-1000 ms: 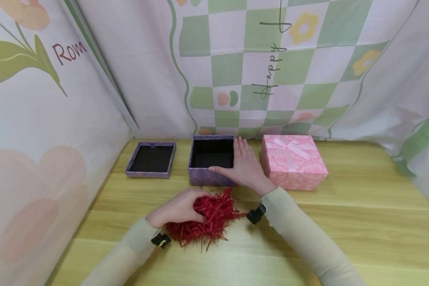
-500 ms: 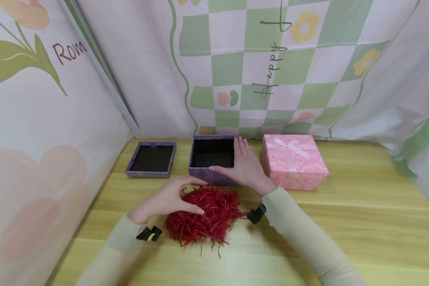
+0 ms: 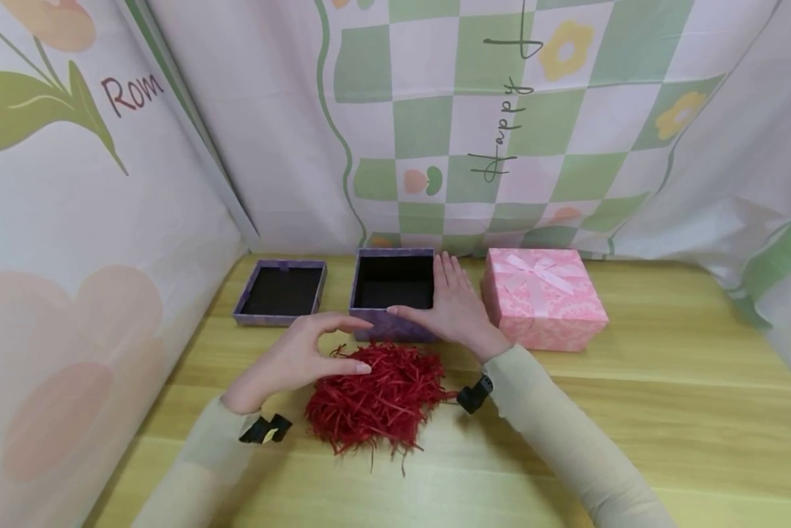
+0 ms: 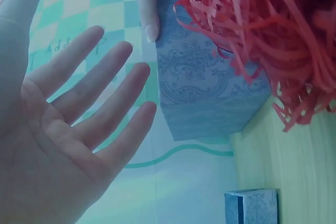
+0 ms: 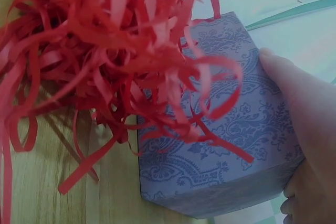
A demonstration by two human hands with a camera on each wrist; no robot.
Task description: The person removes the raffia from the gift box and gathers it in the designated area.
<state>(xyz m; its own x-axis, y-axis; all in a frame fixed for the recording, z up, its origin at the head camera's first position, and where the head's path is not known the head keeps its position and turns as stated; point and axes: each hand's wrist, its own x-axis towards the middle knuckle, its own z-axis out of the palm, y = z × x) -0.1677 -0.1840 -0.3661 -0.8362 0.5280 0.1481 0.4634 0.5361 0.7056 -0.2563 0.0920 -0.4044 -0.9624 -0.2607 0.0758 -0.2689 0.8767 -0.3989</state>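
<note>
A heap of red shredded paper [image 3: 382,400] lies on the wooden table. Behind it stands a purple patterned gift box [image 3: 402,330] without its lid, its black inside bare. My left hand [image 3: 289,358] is raised beside the heap, thumb and fingers spread apart and holding nothing; its bare palm shows in the left wrist view. Straight fingers of my right hand [image 3: 457,308] lie along the box's right side, while the thumb [image 5: 278,66] reaches across its front near the rim.
To the left lies the purple box lid [image 3: 279,320], inside up. A pink gift box [image 3: 553,335] with a ribbon bow stands on the right. Printed curtains [image 3: 289,147] hang behind and along the left side of the table [image 3: 685,411].
My left hand has let go of the red shredded paper, opened, and drawn back up and to the left. The right hand has stayed at the box.
</note>
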